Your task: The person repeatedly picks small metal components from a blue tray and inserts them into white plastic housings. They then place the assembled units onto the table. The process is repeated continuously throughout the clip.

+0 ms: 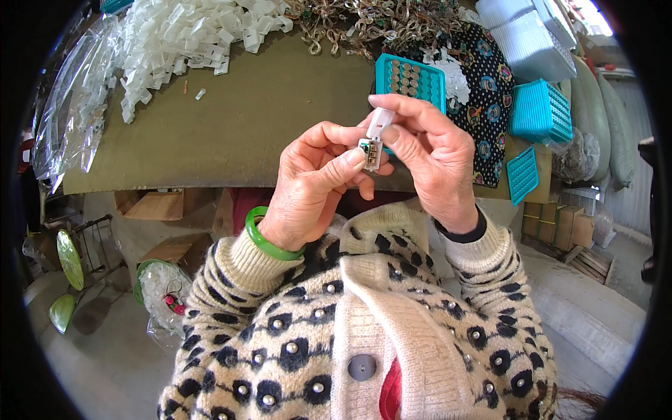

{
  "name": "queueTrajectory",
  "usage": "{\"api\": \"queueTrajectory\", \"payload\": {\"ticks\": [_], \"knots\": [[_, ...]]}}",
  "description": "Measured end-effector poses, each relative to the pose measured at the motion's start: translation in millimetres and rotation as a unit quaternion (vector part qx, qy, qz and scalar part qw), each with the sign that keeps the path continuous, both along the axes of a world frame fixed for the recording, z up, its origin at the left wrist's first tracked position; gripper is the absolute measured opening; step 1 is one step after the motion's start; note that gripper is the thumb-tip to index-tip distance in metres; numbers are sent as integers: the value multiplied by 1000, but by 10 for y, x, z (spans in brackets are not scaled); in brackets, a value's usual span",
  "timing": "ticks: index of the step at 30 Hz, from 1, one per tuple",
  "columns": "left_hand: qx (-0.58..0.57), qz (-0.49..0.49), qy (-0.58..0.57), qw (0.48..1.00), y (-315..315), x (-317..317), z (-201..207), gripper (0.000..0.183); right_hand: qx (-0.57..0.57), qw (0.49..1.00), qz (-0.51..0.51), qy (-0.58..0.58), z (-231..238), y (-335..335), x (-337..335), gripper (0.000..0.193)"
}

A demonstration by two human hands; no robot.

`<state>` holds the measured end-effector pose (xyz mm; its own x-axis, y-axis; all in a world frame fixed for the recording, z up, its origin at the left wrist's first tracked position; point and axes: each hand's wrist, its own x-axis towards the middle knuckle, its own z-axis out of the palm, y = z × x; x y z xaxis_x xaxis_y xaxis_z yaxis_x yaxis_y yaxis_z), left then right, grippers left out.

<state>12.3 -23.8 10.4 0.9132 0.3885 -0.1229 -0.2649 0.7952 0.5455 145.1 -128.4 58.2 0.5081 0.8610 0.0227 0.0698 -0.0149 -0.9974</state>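
Note:
My left hand (311, 182) is closed around a small white plastic case (373, 165), gripping it between thumb and fingers. Metal contacts and a bit of green show inside its uncovered side. Just above, my right hand (439, 159) pinches a white plastic cover (380, 123) between thumb and fingers. The cover's lower end meets the top of the case; whether they are joined I cannot tell. Behind my right fingers lies a teal tray (435, 85) with round pockets, several holding coin-shaped metal discs (404, 78).
White plastic pieces (189, 35) are heaped at the far left of the table (245, 133). A tangle of wires (371, 24) lies at the back. On the right are a patterned black cloth (490, 143), stacked teal trays (539, 112), a loose teal tray (522, 175) and white trays (525, 45).

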Motion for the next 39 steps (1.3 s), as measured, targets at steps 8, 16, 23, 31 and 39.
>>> {"api": "queueTrajectory", "payload": {"ticks": [8, 16, 23, 31, 39], "knots": [[-43, -9, -10, 999, 7, -5, 19, 23, 33, 989, -79, -117, -15, 8, -77, 19], [-22, 18, -2, 1000, -84, -8, 1, 20, 163, 911, -77, -370, -141, 126, -74, 19], [-104, -14, -49, 993, -51, -15, -70, 19, 107, 941, 3, -321, -149, 30, -161, 24], [-176, -31, -78, 981, -140, 6, -162, 12, 216, 886, -42, -407, -342, 131, -222, 23], [-83, 2, 2, 997, -52, -31, -86, 16, 120, 885, 19, -449, -136, -56, -200, 39]]}}
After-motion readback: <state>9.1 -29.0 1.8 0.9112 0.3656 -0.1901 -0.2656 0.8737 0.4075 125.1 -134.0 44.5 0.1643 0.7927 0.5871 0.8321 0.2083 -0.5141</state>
